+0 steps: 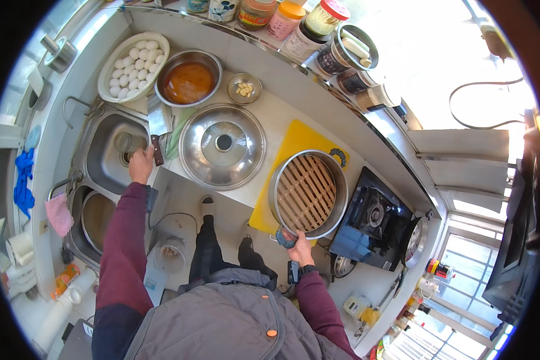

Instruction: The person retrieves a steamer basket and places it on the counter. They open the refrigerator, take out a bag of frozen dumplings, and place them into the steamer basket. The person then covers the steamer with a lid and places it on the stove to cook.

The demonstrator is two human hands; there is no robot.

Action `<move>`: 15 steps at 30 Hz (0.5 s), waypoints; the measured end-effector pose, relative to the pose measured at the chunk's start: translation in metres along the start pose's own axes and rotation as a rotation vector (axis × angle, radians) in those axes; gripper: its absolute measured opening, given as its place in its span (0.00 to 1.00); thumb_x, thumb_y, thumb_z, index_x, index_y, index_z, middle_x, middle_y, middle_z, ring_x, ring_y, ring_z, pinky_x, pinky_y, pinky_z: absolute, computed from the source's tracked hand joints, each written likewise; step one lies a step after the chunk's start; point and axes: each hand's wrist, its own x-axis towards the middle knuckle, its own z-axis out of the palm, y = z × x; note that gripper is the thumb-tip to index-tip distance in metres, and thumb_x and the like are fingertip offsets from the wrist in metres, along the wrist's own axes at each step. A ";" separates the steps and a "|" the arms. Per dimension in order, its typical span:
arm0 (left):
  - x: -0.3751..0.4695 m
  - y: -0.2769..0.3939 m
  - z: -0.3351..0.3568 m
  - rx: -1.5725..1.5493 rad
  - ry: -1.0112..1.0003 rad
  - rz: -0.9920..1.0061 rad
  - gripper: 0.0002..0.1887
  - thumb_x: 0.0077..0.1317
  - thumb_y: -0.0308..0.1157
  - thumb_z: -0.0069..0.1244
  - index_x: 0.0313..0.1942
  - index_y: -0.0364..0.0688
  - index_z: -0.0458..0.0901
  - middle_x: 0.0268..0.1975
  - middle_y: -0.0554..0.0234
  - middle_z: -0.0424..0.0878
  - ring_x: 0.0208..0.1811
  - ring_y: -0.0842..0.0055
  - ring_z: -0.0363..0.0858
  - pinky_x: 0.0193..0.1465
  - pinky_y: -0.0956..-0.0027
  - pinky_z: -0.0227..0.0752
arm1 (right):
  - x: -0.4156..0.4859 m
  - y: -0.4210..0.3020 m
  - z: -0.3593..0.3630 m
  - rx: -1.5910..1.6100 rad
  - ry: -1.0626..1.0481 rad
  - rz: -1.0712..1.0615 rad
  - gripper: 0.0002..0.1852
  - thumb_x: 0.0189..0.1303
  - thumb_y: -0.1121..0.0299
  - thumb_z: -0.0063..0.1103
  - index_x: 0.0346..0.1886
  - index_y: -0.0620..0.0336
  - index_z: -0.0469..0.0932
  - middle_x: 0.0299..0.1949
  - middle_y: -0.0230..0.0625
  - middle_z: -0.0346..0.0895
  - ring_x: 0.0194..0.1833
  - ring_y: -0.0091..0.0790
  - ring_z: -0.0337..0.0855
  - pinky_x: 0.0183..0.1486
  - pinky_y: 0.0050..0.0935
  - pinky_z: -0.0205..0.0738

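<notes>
My right hand (pixel 300 246) grips the wrapped handle on the near side of a round metal steamer pot (pixel 341 211), which has a slatted wooden rack (pixel 307 191) inside and sits on a yellow cutting board (pixel 270 198). Over the near edge of the upper sink basin (pixel 103 157) is my left hand (pixel 141 165), by a glass (pixel 123 141) in the basin; whether it touches the glass cannot be told. Just right of that hand lies a cleaver (pixel 160 119) with a dark handle, beside a green cloth (pixel 179 130). A large metal lid (pixel 247 148) rests on the counter between my hands.
A basket (pixel 102 83) of white eggs, a metal bowl (pixel 217 65) of brown liquid and a small bowl (pixel 257 94) of garlic cloves stand along the wall. A gas stove (pixel 355 243) adjoins the pot. Jars (pixel 285 20) line the ledge. A bin (pixel 170 256) stands on the floor.
</notes>
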 end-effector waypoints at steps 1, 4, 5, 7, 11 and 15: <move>-0.014 -0.006 -0.003 -0.043 0.013 -0.010 0.28 0.73 0.57 0.51 0.36 0.35 0.84 0.36 0.36 0.88 0.42 0.40 0.86 0.45 0.43 0.76 | 0.006 0.000 -0.003 -0.007 -0.033 0.013 0.21 0.76 0.67 0.48 0.61 0.79 0.67 0.49 0.60 0.85 0.42 0.54 0.92 0.47 0.45 0.90; -0.078 -0.031 -0.002 -0.155 0.114 -0.003 0.23 0.77 0.49 0.49 0.35 0.35 0.82 0.33 0.37 0.86 0.39 0.40 0.85 0.42 0.44 0.74 | 0.023 -0.001 -0.019 -0.025 -0.071 0.059 0.21 0.77 0.66 0.47 0.60 0.78 0.67 0.50 0.59 0.86 0.43 0.55 0.92 0.49 0.47 0.90; -0.108 -0.043 0.002 -0.212 0.127 0.001 0.21 0.78 0.45 0.48 0.36 0.34 0.80 0.31 0.37 0.85 0.37 0.40 0.83 0.41 0.44 0.74 | 0.029 -0.002 -0.024 -0.036 -0.072 0.059 0.20 0.78 0.64 0.48 0.62 0.73 0.68 0.52 0.58 0.85 0.44 0.55 0.91 0.51 0.50 0.89; -0.179 -0.072 0.016 -0.190 0.185 0.063 0.16 0.79 0.40 0.43 0.40 0.35 0.78 0.36 0.34 0.83 0.39 0.38 0.82 0.40 0.44 0.73 | 0.042 -0.004 -0.033 -0.045 0.002 0.068 0.20 0.80 0.61 0.47 0.64 0.67 0.69 0.53 0.57 0.84 0.47 0.54 0.90 0.54 0.55 0.87; -0.354 -0.128 0.053 -0.378 -0.028 -0.297 0.13 0.77 0.35 0.43 0.37 0.35 0.76 0.35 0.36 0.83 0.39 0.40 0.82 0.42 0.43 0.74 | 0.059 -0.019 -0.052 -0.202 -0.129 0.097 0.23 0.83 0.52 0.46 0.65 0.61 0.70 0.53 0.50 0.84 0.52 0.48 0.87 0.60 0.51 0.83; -0.561 -0.138 0.083 -0.292 -0.320 -0.514 0.19 0.78 0.39 0.41 0.33 0.36 0.82 0.30 0.39 0.85 0.36 0.42 0.84 0.42 0.45 0.77 | 0.060 -0.048 -0.067 -0.468 -0.422 0.192 0.34 0.76 0.38 0.52 0.67 0.59 0.71 0.60 0.46 0.80 0.57 0.43 0.83 0.61 0.47 0.81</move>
